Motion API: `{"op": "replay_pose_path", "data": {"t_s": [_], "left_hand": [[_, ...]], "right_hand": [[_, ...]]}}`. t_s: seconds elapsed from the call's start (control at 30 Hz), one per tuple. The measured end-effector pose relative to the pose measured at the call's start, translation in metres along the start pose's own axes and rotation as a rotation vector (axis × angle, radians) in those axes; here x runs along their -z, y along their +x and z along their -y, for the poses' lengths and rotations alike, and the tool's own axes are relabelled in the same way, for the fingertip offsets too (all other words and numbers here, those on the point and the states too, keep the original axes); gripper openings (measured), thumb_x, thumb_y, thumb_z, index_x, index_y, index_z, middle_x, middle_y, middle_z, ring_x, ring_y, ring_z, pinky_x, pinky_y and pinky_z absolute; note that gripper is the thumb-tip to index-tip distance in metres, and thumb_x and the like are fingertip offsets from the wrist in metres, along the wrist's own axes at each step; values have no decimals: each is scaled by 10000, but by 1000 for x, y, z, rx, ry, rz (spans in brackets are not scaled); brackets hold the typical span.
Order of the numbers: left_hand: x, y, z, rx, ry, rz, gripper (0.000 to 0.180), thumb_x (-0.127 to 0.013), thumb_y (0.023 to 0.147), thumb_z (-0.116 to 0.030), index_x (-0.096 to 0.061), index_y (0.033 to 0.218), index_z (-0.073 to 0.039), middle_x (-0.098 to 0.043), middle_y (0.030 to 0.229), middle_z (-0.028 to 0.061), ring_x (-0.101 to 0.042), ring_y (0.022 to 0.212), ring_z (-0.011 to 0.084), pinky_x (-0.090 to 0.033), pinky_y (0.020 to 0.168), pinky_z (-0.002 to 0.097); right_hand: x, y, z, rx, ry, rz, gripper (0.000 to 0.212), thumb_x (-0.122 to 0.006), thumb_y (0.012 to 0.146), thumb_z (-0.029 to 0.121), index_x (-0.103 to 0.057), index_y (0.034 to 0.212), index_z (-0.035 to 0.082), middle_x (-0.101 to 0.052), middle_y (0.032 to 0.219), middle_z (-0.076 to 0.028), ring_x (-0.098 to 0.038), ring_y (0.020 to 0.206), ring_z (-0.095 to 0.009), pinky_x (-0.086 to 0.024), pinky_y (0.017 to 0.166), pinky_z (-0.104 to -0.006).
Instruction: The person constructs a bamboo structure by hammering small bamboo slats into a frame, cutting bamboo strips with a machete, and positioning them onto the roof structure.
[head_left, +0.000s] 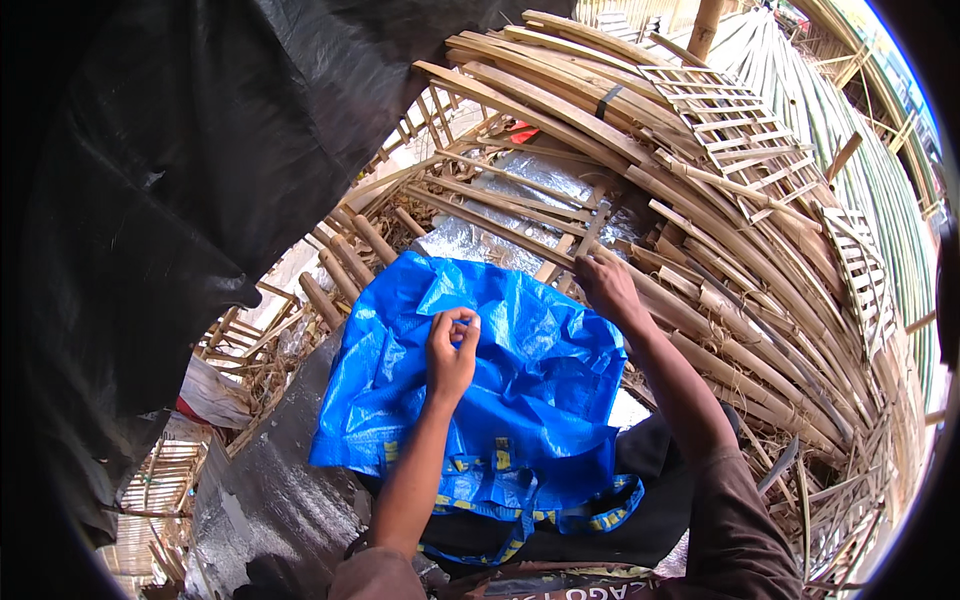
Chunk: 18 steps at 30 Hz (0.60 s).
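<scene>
A large blue woven plastic bag [560, 385] lies crumpled across my lap, its patterned straps [520, 525] toward me. Over the bag's middle is my left hand [455, 345], its fingers curled into a pinch. Anything between those fingers is too small to make out. My right hand [608, 285] reaches past the bag's far right edge. Its fingers are closed at the near end of a long bamboo slat [490, 222]. That slat lies with several others in a loose open frame, crossed by a short strip [597, 215]. The right fingertips are partly hidden.
Long split bamboo strips [740, 330] are stacked at the right, with woven lattice panels [735, 125] on top. Silver foil sheeting [480, 235] lies beyond the bag. Thick bamboo pieces [345, 260] stick out at the left. A black tarp [190, 160] hangs at far left.
</scene>
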<state>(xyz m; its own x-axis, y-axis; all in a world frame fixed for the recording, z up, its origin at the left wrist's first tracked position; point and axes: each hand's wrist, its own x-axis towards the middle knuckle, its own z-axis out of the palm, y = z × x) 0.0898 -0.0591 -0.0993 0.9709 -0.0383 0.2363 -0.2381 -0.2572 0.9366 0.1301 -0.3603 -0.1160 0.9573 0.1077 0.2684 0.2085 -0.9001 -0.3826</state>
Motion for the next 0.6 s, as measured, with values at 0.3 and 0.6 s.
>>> {"op": "replay_pose_path", "data": {"t_s": [0.3,0.6], "left_hand": [[0,22,10,131,3,81,120,-654,879,-135,-642,962,-49,-628,944,72,-582,765,166,-462,694,288],[-7,33,32,285,-186,111,112,-618,920,-88,-599,1014,-30,-580,770,-14,-510,694,43,-392,635,211]], "right_hand": [[-110,94,-38,-112,-198,31,189,-524,898,218,-616,1043,138,-577,1068,-149,-521,1068,-334,-406,889,-471],[-137,92,-44,-219,-513,-67,386,-506,852,145,-573,1206,7,-544,1236,-193,-500,1125,-324,-391,955,-431]]}}
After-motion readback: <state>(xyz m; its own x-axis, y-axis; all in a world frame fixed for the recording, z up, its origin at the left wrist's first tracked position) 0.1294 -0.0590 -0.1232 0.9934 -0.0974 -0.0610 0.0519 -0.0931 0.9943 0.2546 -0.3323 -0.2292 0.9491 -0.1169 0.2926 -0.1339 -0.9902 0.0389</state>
